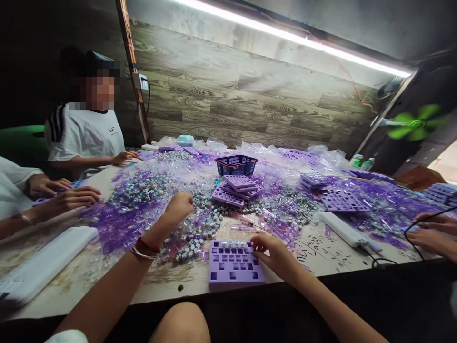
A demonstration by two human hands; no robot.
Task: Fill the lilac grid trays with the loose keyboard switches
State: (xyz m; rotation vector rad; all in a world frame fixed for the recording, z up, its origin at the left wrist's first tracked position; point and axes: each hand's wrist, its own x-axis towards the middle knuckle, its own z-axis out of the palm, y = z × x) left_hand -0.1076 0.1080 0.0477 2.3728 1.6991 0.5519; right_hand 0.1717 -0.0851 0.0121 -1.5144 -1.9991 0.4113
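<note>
A purple tray with square holes (223,277) lies at the table's front edge, with several clear pieces along its far row. At its far right corner is my right hand (272,253), thumb and fingers pinched together; what they hold, if anything, is too small to name. My left hand (179,208) is over a heap of small white and blue parts (191,247) beyond the tray's left side. Its fingers are curled closed, and their contents are hidden. Loose clear and purple pieces (285,228) lie past my right hand.
Stacked purple trays (240,183) stand in front of a dark basket (236,166). White elongated devices lie left (50,262) and right (342,229). Co-workers' hands are at the left (71,200) and right edge (433,233); another person (87,133) sits far left. A cable (410,238) hangs at right.
</note>
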